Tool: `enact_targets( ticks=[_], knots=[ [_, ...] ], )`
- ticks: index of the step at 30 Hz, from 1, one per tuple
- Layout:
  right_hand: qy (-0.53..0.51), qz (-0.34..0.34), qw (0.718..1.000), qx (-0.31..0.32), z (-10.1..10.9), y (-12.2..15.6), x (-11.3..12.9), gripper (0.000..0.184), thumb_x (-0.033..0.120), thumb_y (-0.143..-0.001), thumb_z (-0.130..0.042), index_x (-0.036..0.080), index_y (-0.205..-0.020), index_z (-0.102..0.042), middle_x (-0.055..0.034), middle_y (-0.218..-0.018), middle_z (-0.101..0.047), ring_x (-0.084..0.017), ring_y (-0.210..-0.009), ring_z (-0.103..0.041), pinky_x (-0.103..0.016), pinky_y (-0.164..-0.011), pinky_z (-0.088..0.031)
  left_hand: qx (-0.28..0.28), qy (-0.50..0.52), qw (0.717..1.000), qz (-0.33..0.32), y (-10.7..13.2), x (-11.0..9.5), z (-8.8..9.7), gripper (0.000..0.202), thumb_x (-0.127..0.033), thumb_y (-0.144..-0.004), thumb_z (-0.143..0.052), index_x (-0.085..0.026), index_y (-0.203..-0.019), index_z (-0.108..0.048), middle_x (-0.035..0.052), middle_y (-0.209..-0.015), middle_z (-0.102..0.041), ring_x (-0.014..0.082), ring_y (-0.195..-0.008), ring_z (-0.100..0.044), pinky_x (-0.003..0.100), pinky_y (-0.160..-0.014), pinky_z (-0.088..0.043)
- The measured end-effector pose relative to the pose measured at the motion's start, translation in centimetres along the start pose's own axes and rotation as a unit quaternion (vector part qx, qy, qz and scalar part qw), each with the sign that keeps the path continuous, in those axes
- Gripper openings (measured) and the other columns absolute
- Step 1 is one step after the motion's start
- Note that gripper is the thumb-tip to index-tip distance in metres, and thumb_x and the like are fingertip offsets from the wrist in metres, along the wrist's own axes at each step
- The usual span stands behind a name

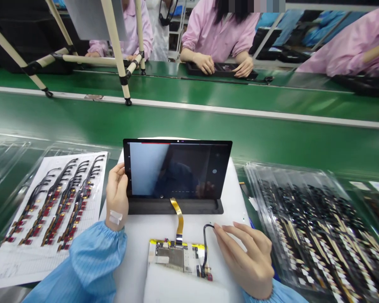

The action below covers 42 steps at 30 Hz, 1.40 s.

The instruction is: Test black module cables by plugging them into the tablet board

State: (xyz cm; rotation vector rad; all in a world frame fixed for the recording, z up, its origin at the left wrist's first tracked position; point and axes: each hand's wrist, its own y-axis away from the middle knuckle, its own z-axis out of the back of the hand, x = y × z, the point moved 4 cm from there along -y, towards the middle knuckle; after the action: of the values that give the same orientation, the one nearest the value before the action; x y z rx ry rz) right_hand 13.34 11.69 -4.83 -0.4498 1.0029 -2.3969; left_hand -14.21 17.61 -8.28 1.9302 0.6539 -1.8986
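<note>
My left hand (116, 193) grips the left edge of a tablet screen (177, 168), which stands tilted in a black slotted holder (177, 207). The display is lit and shows a grey image with reflections. From its lower edge a gold flex cable (177, 213) runs down to a circuit board (173, 256) with yellow tape along its top. My right hand (246, 254) pinches the end of a thin black cable (205, 240) between thumb and forefinger. That cable's other end meets a small red-tipped part (209, 277) at the board's lower right.
On the left, several cable assemblies (53, 206) lie on a printed sheet (15, 269). A clear plastic tray (255, 172) full of parts stands right. Behind runs a green bench (189, 94) with a pipe frame (116, 46); people in pink work across it, one person's hands (205, 64) on a black tray.
</note>
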Motion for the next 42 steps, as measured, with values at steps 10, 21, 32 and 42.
enact_targets(
  ticks=[10,21,32,42],
  knots=[
    [0.012,0.0,1.0,-0.004,0.07,-0.05,-0.05,0.012,0.012,-0.074,-0.067,0.018,-0.084,-0.062,-0.0015,-0.071,-0.061,-0.016,-0.079,-0.054,-0.032,-0.074,-0.039,0.011,0.0,1.0,-0.01,-0.01,-0.11,0.0,0.031,-0.03,-0.085,-0.047,-0.018,-0.114,-0.048,0.0072,-0.11,-0.057,0.0179,-0.104,-0.054,0.029,-0.09,-0.042],
    [0.009,-0.002,1.0,0.003,0.11,0.13,-0.14,0.013,0.013,-0.073,-0.068,0.019,-0.083,-0.063,-0.0006,-0.07,-0.061,-0.016,-0.079,-0.055,-0.032,-0.075,-0.039,0.015,-0.002,1.0,-0.014,0.02,0.08,0.02,0.031,-0.032,-0.086,-0.047,-0.019,-0.114,-0.049,0.0068,-0.109,-0.058,0.018,-0.102,-0.055,0.029,-0.087,-0.043],
    [0.01,-0.003,1.0,0.0,0.13,-0.09,-0.04,0.017,0.011,-0.071,-0.069,0.019,-0.083,-0.061,-0.0003,-0.068,-0.061,-0.016,-0.077,-0.055,-0.032,-0.073,-0.039,0.02,0.0,0.999,-0.026,0.05,0.09,-0.07,0.03,-0.031,-0.086,-0.047,-0.019,-0.114,-0.049,0.0064,-0.108,-0.058,0.0173,-0.101,-0.055,0.03,-0.091,-0.042],
    [0.009,-0.002,1.0,0.003,-0.04,0.06,-0.13,0.016,0.012,-0.072,-0.069,0.019,-0.084,-0.062,-0.0004,-0.07,-0.062,-0.016,-0.079,-0.055,-0.032,-0.073,-0.039,0.018,-0.006,0.999,-0.029,0.08,-0.05,-0.1,0.03,-0.03,-0.086,-0.046,-0.019,-0.113,-0.049,0.0058,-0.108,-0.058,0.0175,-0.103,-0.055,0.03,-0.091,-0.042]
  ],
)
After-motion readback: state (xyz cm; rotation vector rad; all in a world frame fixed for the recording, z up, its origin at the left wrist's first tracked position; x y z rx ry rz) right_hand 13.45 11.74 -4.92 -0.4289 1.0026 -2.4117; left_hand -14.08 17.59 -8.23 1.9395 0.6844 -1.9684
